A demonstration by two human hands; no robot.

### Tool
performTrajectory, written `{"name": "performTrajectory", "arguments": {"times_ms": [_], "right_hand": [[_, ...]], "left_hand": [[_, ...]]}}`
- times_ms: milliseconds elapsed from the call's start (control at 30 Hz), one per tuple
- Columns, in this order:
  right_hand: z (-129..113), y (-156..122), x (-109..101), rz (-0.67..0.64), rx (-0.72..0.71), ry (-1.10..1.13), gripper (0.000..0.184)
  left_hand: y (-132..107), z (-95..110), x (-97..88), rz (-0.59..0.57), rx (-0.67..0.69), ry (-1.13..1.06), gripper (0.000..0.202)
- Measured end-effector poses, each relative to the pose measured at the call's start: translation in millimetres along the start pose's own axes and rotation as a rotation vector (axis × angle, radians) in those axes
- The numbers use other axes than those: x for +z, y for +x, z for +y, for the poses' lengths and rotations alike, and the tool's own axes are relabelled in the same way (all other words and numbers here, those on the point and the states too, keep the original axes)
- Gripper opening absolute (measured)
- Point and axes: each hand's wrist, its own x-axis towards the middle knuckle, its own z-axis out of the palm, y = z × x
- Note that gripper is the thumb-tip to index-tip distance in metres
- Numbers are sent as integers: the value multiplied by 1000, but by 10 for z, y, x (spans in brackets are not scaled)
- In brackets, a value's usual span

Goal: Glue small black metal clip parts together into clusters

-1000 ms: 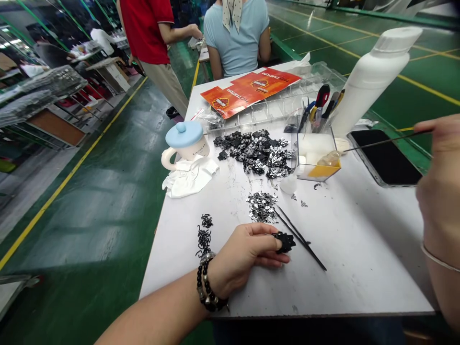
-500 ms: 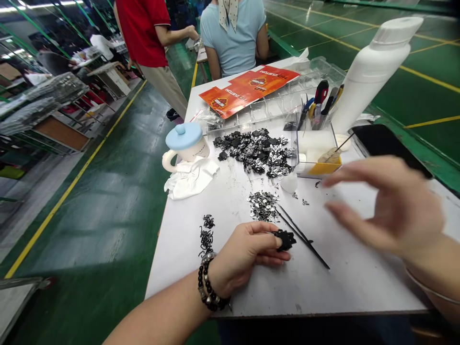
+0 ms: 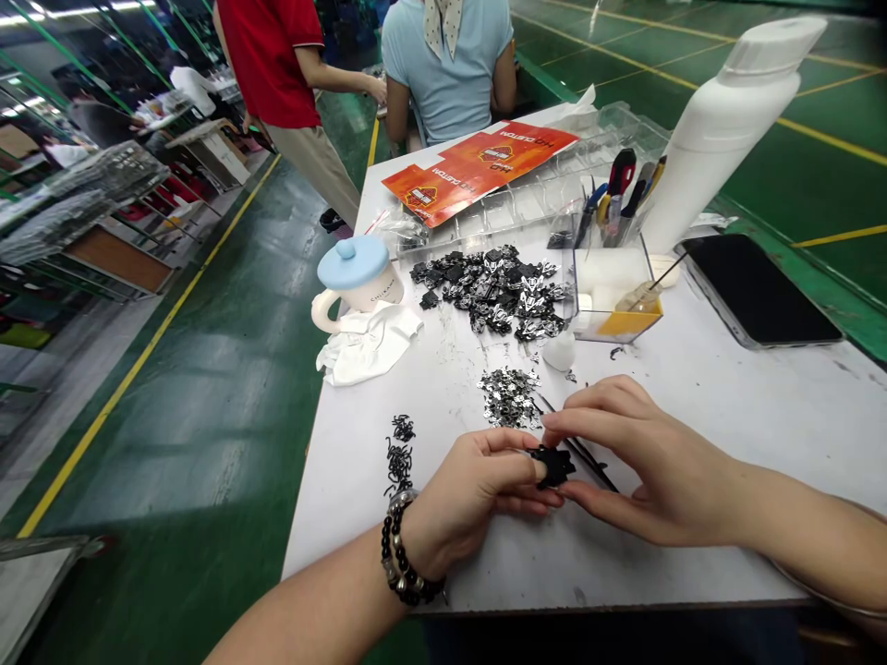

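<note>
My left hand pinches a small flat black part with a notched outline between thumb and fingers. From the right, my right hand has its index fingertip at the part's upper edge and its thumb at the lower edge, gripping it too. Partly behind the right hand lie black tweezers, their tips beside a heap of small silvery metal pieces. Further back spreads a larger pile of black and silver parts. Small black curved pieces lie left of my left wrist.
A lidded mug and crumpled tissue stand at the left edge. To the right are a clear organizer with tools, a white bottle and a phone. Orange printed sheets lie behind. Two people are beyond the table.
My right hand has come down and left from above the table's right side to the black part. My left hand keeps its hold in nearly the same place. The phone is now uncovered.
</note>
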Motion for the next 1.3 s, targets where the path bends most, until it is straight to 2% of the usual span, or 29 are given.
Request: {"name": "performTrajectory", "arguments": {"times_ms": [667,1000,1167,1300], "right_hand": [[7,5,2,37,-18,-36,42],[13,2,5,66,32,41,44],[11,-3,24,85,70,111,47],[12,-30,50,120,116,197,47]], "left_hand": [[-10,14,-9,-11,15,-11,30],[0,25,-14,-86,-24,0,29],[2,26,-34,-176,-73,-124,15],[-3,37,-32,-230,-78,-191,15]]}}
